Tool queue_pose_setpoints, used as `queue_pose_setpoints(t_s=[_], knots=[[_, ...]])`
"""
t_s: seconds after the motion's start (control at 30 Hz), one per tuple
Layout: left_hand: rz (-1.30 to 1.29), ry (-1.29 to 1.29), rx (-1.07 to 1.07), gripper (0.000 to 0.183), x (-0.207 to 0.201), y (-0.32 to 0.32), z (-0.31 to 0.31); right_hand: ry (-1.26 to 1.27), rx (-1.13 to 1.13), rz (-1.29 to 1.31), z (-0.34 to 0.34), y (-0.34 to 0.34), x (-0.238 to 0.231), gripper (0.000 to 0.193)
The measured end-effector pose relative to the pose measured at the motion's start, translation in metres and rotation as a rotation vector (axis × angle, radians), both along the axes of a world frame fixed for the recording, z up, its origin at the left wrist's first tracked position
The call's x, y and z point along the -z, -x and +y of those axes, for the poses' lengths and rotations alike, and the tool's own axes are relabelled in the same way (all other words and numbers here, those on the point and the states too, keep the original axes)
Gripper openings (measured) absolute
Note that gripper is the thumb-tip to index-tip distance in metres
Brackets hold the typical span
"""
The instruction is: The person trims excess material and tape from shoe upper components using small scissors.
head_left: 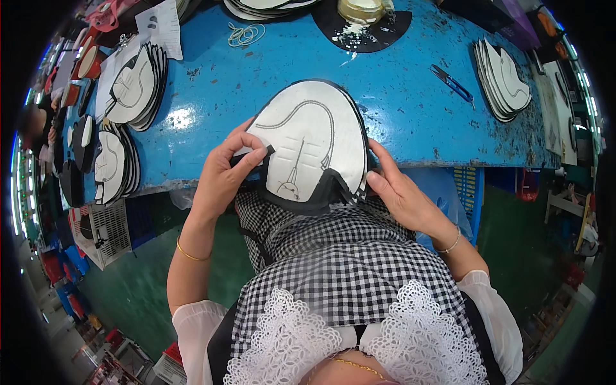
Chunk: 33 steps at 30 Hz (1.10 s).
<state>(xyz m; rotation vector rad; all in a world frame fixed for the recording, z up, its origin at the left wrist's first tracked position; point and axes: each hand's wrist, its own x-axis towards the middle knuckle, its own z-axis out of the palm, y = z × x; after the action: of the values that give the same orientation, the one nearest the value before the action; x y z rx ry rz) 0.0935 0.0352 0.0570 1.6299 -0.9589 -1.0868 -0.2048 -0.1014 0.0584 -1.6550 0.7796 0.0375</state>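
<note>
A stack of rounded white fabric shoe-upper pieces (298, 131) with black edges tilts over the table's near edge, in front of my checked apron. Curved and straight stitch lines run over the top piece. My left hand (223, 168) is closed at the stack's left side, thumb and forefinger pinching a black end (269, 151) of a piece. On the right side, my right hand (404, 199) grips the stack's edge, thumb near the front and fingers partly hidden behind it. How many pieces lie in the stack is hard to tell.
More piles of similar pieces stand at the left (138, 86), left front (112, 163) and right (502, 80) of the blue table (199, 77). Blue thread snips (452, 85) lie right, a cord loop (246, 34) at the back. A tape roll (360, 10) sits on a black sheet.
</note>
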Motion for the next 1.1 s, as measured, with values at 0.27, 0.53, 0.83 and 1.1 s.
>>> queue_pose_setpoints(t_s=[0.27, 0.53, 0.83, 1.1], knots=[[0.063, 0.022, -0.028, 0.009, 0.002, 0.025, 0.006, -0.030, 0.230, -0.267, -0.032, -0.014, 0.002, 0.052], [0.343, 0.054, 0.001, 0.007, 0.004, 0.027, 0.009, 0.109, 0.251, -0.304, -0.097, 0.002, 0.014, 0.038], [-0.386, 0.382, -0.406, 0.029, -0.102, -0.121, -0.016, 0.428, 0.376, -0.047, -0.157, 0.030, -0.008, 0.026], [-0.373, 0.177, 0.810, 0.011, -0.095, -0.001, -0.142, 0.776, 0.152, 0.387, -0.204, 0.039, 0.011, 0.028]])
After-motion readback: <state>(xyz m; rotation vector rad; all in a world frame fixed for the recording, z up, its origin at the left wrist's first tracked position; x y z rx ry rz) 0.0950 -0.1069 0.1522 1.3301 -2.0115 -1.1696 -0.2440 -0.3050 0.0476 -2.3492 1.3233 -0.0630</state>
